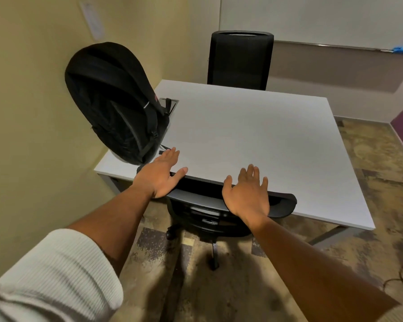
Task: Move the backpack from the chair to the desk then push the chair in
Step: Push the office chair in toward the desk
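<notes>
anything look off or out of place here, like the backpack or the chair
Nothing is spilled or damaged. The backpack stands on end at the desk's left edge, tilted against the wall, which may not be stable. The near chair is tucked under the desk, with the left hand and right hand open above its back.
</notes>
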Tool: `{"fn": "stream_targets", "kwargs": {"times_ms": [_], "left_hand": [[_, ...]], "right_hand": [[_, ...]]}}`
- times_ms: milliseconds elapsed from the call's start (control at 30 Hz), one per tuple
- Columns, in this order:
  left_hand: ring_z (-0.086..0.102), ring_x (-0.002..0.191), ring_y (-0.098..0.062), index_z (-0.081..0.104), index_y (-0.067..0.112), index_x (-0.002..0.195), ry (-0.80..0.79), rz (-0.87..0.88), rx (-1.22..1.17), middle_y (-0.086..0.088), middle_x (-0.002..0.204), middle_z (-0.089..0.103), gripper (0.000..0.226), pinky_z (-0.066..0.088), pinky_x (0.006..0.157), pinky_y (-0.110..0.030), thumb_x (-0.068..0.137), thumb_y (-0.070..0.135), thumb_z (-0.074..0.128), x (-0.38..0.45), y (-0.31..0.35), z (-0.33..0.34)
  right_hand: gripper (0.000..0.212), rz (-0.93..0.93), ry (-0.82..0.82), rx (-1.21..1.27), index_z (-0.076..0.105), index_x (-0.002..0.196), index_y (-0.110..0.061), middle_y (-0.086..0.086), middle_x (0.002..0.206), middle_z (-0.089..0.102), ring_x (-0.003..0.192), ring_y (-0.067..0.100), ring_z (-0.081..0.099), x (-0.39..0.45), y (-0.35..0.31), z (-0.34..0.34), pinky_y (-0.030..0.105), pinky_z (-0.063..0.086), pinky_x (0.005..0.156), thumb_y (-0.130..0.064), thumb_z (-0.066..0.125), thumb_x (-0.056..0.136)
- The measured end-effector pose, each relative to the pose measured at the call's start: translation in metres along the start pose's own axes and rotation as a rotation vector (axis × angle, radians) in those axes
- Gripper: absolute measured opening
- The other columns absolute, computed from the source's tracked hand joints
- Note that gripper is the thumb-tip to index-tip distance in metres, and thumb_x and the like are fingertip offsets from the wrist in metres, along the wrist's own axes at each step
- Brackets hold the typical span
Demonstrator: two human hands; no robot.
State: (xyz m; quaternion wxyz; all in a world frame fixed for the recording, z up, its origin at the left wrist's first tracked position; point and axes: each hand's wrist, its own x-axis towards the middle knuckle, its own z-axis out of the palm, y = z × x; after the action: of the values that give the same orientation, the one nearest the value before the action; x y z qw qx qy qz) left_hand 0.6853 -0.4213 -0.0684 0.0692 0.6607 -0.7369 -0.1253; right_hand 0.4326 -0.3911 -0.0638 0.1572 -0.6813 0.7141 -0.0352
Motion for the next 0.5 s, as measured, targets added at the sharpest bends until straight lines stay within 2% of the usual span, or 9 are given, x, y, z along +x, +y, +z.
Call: {"fn": "stream_targets", "kwargs": {"times_ms": [500], "left_hand": [[0.012,0.152,-0.015,0.013,0.031,0.158,0.014,-0.016,0.004,0.009,0.166,0.008,0.079,0.028,0.118,-0.05,0.092,0.074,0.019,-0.0034,-0.0004,0.0015]], "right_hand": [[0.073,-0.001,-0.033,-0.023,0.014,0.157,-0.005,0.014,0.167,0.002,0.154,0.027,-0.005,-0.0015,-0.0007,-0.0001,0.048,-0.001,0.124,-0.05,0.014,0.099]]}}
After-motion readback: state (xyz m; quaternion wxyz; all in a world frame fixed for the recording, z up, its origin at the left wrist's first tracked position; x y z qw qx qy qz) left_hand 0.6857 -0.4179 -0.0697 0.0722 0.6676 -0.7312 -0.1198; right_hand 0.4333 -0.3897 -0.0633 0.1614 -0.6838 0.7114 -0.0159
